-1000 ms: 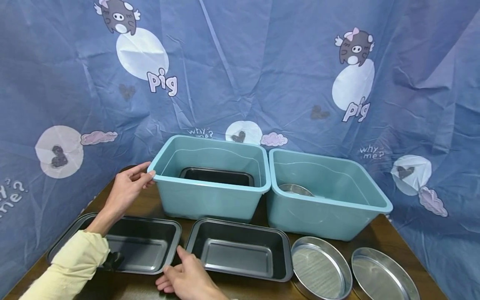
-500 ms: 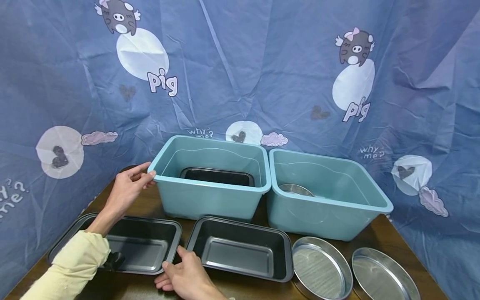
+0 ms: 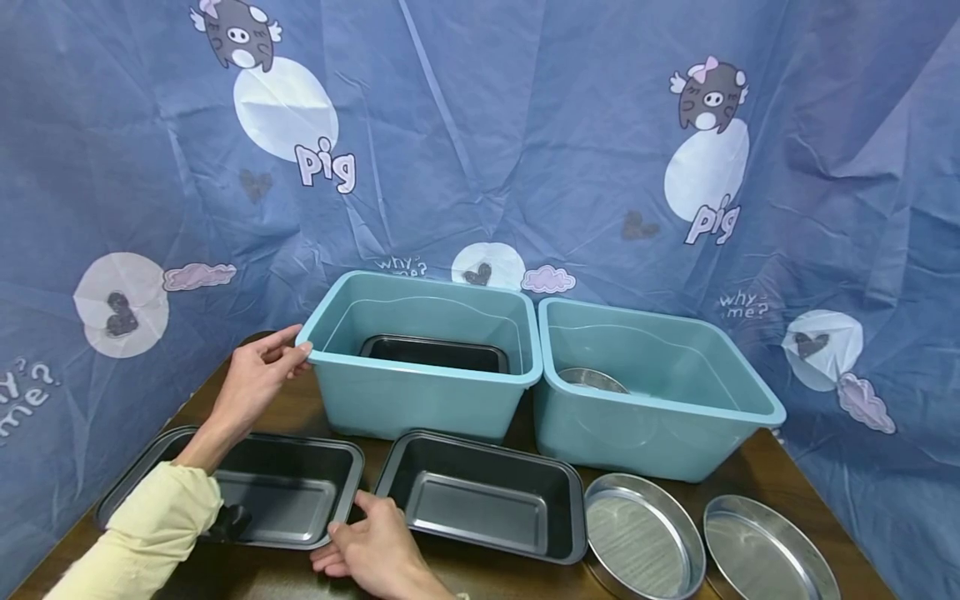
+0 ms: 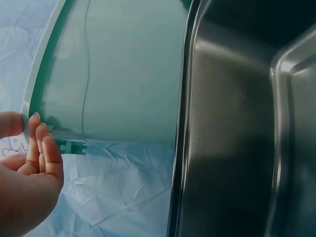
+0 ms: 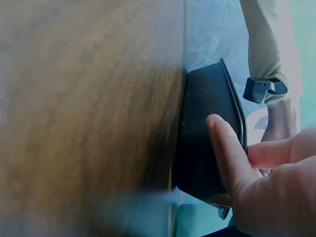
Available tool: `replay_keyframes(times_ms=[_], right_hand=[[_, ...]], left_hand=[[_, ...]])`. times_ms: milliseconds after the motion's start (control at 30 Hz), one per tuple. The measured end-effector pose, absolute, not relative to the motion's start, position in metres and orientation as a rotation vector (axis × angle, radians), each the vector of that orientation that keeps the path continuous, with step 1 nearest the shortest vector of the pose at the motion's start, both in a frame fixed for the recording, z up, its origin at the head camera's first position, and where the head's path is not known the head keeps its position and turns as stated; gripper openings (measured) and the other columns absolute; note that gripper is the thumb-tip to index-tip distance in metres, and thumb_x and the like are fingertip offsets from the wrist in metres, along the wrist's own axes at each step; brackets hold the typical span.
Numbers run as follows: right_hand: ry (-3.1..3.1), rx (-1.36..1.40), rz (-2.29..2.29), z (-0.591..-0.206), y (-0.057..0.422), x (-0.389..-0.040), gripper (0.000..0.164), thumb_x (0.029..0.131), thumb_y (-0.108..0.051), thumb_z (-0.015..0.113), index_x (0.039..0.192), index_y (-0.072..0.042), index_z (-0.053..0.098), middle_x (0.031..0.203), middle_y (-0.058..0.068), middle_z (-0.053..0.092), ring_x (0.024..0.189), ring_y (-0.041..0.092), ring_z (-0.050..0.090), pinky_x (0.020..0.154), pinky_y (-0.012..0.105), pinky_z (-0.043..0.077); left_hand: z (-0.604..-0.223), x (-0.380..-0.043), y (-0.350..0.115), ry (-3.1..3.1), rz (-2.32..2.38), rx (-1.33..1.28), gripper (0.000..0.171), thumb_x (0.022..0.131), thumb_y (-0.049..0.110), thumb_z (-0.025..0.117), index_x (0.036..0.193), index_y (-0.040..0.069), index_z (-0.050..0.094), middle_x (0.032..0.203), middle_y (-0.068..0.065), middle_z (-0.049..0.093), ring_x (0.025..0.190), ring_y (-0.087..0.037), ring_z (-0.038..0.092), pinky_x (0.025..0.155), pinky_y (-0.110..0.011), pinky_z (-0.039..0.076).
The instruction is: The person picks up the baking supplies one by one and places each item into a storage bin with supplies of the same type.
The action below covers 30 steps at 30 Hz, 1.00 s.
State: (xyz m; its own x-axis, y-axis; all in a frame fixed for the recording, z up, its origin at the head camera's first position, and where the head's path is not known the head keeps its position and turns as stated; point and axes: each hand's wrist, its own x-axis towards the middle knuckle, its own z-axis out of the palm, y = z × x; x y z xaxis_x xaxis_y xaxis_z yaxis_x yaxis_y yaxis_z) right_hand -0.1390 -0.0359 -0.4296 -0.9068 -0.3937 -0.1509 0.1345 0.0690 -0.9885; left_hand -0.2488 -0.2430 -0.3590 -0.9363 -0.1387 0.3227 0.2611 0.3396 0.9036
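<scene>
My left hand [image 3: 253, 379] pinches the near left rim corner of the left blue plastic bin [image 3: 405, 404], thumb outside and fingertips over the edge in the left wrist view. My right hand [image 3: 381, 550] is at the near right corner of the left black loaf pan [image 3: 311, 496]. In the right wrist view, its thumb and a finger pinch that pan's rim and outer side. A second black loaf pan [image 3: 480, 508] lies just right of this hand. Part of the left pan is hidden behind my left forearm.
Another dark pan [image 3: 435, 354] lies inside the left bin. The right blue bin [image 3: 645, 437] holds a round metal tin [image 3: 592, 380]. Two round cake tins, the nearer-middle tin [image 3: 645, 542] and the far-right tin [image 3: 768, 554], stand on the brown table [image 3: 247, 575]. A blue printed cloth [image 3: 480, 125] hangs behind.
The second loaf pan's left end has shifted slightly back. My right thumb has come in closer to the left pan's corner. My left hand has stayed on the bin rim.
</scene>
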Motion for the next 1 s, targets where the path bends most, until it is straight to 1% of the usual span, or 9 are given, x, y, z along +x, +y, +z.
replay_keyframes(times_ms=[267,433,600,733,833,1000], right_hand=[[1.884,-0.246,-1.981,-0.430,-0.035,-0.139,0.059,0.094,0.009,0.059,0.146,0.023,0.032,0.076,0.021,0.073,0.076,0.039,0.075,0.062,0.029,0.061],[1.837,-0.256,-2.062,-0.430,-0.033,-0.139,0.060,0.091,0.010,0.058,0.145,0.021,0.034,0.078,0.022,0.073,0.075,0.039,0.075,0.062,0.029,0.061],[1.765,-0.295,-2.157,-0.427,-0.029,-0.140,0.058,0.089,0.011,0.055,0.144,0.017,0.039,0.080,0.027,0.072,0.074,0.041,0.074,0.062,0.030,0.061],[1.751,-0.311,-2.183,-0.425,-0.025,-0.143,0.055,0.089,0.010,0.055,0.143,0.014,0.044,0.081,0.025,0.073,0.071,0.037,0.075,0.061,0.028,0.060],[1.768,-0.329,-2.189,-0.424,-0.023,-0.143,0.056,0.090,0.010,0.055,0.144,0.014,0.044,0.081,0.023,0.073,0.070,0.036,0.075,0.059,0.026,0.059],[1.844,-0.407,-2.188,-0.422,-0.021,-0.143,0.059,0.091,0.009,0.054,0.148,0.015,0.040,0.079,0.020,0.074,0.070,0.042,0.074,0.058,0.025,0.059]], left_hand=[[-0.357,-0.245,-0.241,-2.253,-1.627,-0.106,0.052,0.105,0.017,0.062,0.146,-0.012,0.049,0.086,0.004,0.068,0.077,-0.002,0.062,0.070,-0.016,0.051],[-0.357,-0.244,-0.240,-2.248,-1.628,-0.113,0.053,0.105,0.018,0.062,0.145,-0.012,0.050,0.085,0.005,0.068,0.077,-0.001,0.062,0.069,-0.016,0.051],[-0.357,-0.243,-0.240,-2.243,-1.633,-0.110,0.052,0.105,0.017,0.062,0.145,-0.013,0.049,0.086,0.005,0.068,0.077,-0.001,0.062,0.069,-0.016,0.051],[-0.356,-0.243,-0.240,-2.246,-1.632,-0.103,0.051,0.104,0.017,0.062,0.145,-0.012,0.050,0.085,0.004,0.067,0.077,-0.001,0.062,0.069,-0.016,0.051],[-0.357,-0.244,-0.240,-2.247,-1.631,-0.100,0.051,0.105,0.016,0.062,0.145,-0.012,0.050,0.085,0.004,0.067,0.076,-0.001,0.062,0.069,-0.016,0.051],[-0.358,-0.248,-0.240,-2.245,-1.627,-0.090,0.051,0.105,0.014,0.061,0.146,-0.013,0.048,0.089,-0.001,0.068,0.076,0.002,0.061,0.069,-0.015,0.051]])
